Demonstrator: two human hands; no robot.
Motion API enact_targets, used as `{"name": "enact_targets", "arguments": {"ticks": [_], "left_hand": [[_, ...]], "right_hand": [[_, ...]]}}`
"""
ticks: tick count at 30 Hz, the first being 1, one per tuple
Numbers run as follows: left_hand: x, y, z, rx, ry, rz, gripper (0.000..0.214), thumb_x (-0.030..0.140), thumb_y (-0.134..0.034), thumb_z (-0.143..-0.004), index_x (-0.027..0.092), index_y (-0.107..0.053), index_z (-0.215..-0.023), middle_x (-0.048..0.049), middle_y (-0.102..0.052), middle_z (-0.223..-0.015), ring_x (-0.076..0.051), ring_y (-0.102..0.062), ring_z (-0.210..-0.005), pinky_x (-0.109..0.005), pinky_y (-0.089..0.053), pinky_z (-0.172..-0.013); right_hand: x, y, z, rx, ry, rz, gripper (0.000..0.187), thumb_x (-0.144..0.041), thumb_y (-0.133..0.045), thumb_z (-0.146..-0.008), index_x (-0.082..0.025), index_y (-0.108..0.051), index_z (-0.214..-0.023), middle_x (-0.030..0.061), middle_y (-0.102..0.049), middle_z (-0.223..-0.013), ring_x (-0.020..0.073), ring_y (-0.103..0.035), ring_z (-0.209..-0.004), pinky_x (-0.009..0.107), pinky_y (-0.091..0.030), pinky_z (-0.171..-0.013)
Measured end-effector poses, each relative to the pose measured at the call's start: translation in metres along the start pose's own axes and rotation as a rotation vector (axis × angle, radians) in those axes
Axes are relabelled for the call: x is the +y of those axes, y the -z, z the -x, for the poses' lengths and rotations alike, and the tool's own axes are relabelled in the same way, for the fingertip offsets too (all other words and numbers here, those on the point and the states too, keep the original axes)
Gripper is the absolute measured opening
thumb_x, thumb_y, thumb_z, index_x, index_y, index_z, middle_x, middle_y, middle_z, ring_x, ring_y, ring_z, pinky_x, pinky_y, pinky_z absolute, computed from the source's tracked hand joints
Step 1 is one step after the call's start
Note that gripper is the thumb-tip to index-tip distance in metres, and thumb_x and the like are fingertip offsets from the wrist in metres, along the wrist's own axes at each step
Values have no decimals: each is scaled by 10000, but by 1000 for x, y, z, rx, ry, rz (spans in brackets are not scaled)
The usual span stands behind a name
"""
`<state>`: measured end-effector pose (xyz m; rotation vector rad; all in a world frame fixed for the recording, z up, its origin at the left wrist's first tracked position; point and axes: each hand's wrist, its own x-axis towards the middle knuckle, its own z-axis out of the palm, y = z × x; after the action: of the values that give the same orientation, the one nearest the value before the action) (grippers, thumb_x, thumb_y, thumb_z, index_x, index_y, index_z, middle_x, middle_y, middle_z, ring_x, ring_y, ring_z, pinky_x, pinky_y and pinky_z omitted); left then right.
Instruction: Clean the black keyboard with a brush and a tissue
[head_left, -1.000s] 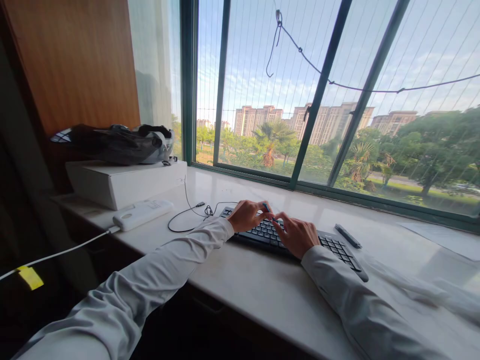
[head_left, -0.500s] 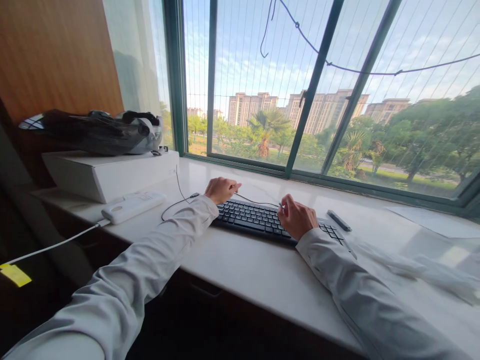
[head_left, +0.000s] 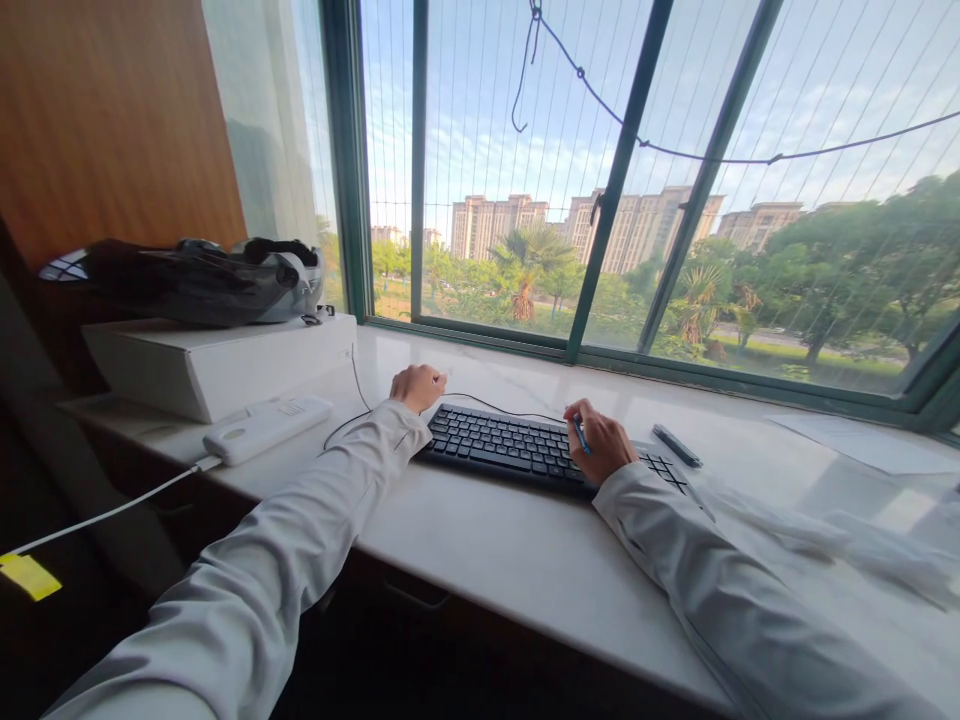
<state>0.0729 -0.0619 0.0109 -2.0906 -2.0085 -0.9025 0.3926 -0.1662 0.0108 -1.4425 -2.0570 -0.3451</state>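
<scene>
Black keyboard [head_left: 502, 445] between both hands on the sill [head_left: 487, 560].
Left hand [head_left: 418, 387] fists its cable [head_left: 487, 404] at the far-left corner; right hand [head_left: 600, 447] grips a blue stick [head_left: 580, 436] over the keys; black marker [head_left: 676, 446] beside.

- The keyboard [head_left: 510, 448] at 12 o'clock looks to me like black matt plastic.
- The counter [head_left: 510, 570] under it: pale stone, smooth and glossy.
- My sleeves [head_left: 300, 540]: smooth white cloth.
- The wall panel [head_left: 112, 110] at 10 o'clock: matt brown wood.
- The pen [head_left: 579, 436] in my right hand [head_left: 606, 448]: blue plastic.
</scene>
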Motion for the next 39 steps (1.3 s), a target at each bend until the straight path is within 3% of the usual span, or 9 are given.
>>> {"name": "enact_targets", "arguments": {"ticks": [6, 12, 17, 20, 24, 29, 34, 39], "left_hand": [[-3, -5, 0, -52, 10, -35, 407, 464, -430, -815, 218, -740, -717, -133, -701, -796, -272, -636, -815, -370, -452, -756], [0, -5, 0, -66, -13, -75, 424, 441, -397, -839, 206, -746, -783, -126, -700, -828, -249, -639, -830, -334, -463, -749], [1, -6, -2, -74, -7, -119, 431, 438, -386, -841, 205, -749, -840, -123, -702, -882, -250, -639, -864, -334, -474, -763], [-2, -8, -3, -96, 6, -118, 434, 445, -386, -843, 209, -748, -876, -118, -704, -911, -243, -638, -885, -322, -476, -775], [-7, -10, -3, -114, 53, -111, 426, 451, -403, -836, 208, -747, -898, -125, -703, -938, -249, -638, -903, -322, -478, -782], [-9, -9, -4, -93, 79, -116, 425, 457, -408, -829, 207, -750, -849, -129, -702, -917, -265, -640, -899, -334, -481, -765], [-8, -9, -5, -97, 60, -106, 417, 445, -412, -832, 204, -747, -890, -127, -703, -939, -251, -635, -919, -321, -472, -789], [-7, -10, -5, -85, 63, -104, 413, 450, -425, -822, 196, -744, -887, -131, -702, -918, -253, -633, -915, -316, -469, -784]], "right_hand": [[7, -5, -1, 58, 3, -18, 233, -288, -340, -926, -154, -506, -1019, 83, -655, -863, 189, -623, -822, 272, -425, -766], [15, -2, -3, 19, 42, 38, 320, -277, -293, -952, -165, -585, -1020, 62, -674, -823, 177, -628, -794, 273, -440, -765], [15, 4, -9, 125, 70, -14, 336, -288, -342, -931, -174, -658, -953, 70, -702, -929, 191, -625, -905, 294, -430, -847], [-4, 4, -19, 49, -60, -136, 321, -290, -347, -920, -178, -648, -921, 37, -707, -795, 167, -648, -777, 281, -446, -784], [-54, -7, -36, -50, -244, -394, 184, -292, -447, -875, -182, -588, -917, -1, -706, -677, 145, -655, -663, 250, -460, -697], [-104, -30, -47, -193, -213, -593, 166, -308, -490, -871, -188, -574, -792, 17, -722, -688, 141, -664, -624, 230, -469, -634], [-105, -46, -40, -239, -118, -640, 242, -380, -508, -873, -182, -605, -774, 27, -732, -733, 147, -666, -640, 228, -466, -616], [-104, -49, -39, -167, -67, -638, 270, -391, -524, -866, -176, -669, -789, 20, -717, -701, 152, -664, -644, 226, -459, -604]]}}
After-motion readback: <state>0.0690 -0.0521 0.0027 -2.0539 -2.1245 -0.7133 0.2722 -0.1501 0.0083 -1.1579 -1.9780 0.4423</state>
